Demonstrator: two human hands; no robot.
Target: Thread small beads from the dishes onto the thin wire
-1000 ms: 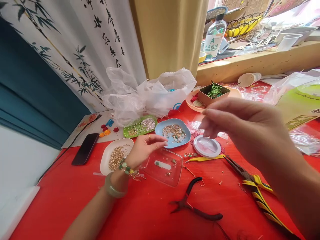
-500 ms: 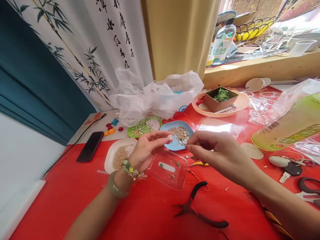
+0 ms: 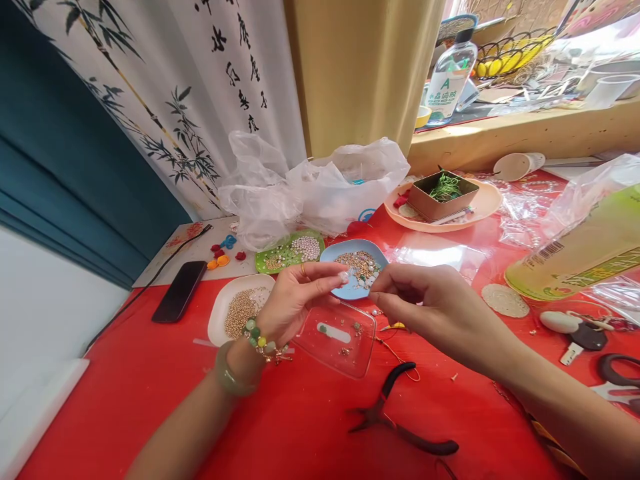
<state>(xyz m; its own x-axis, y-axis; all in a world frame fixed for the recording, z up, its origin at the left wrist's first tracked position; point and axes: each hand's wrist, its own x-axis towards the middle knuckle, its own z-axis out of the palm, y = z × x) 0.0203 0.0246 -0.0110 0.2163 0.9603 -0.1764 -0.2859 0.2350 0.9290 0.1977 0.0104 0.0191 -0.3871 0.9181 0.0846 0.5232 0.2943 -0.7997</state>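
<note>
My left hand (image 3: 300,293) pinches a small whitish bead (image 3: 343,277) between thumb and fingertips. Facing it, my right hand (image 3: 425,293) is closed in a pinch; what its fingertips hold is too small to make out. Behind the fingertips lies a blue dish (image 3: 347,292) of gold, white and green beads. Below my hands sits a clear plastic tray (image 3: 330,353) with a few small beads and findings. Left of my left hand stands a white dish (image 3: 218,313) of tiny gold beads, and beyond it a green dish (image 3: 267,259) with pearly beads.
Black-handled pliers (image 3: 383,413) lie open on the red table (image 3: 280,427). A phone (image 3: 179,291) rests at left. Plastic bags (image 3: 345,187) stand behind the dishes. At right are a green-yellow bottle (image 3: 580,240), keys (image 3: 583,340) and scissors (image 3: 617,373). A square tin (image 3: 443,193) sits on a peach plate.
My left hand and the bead have shifted slightly right, a little closer to my right fingertips. Both hands keep their pinch. The view has moved slightly.
</note>
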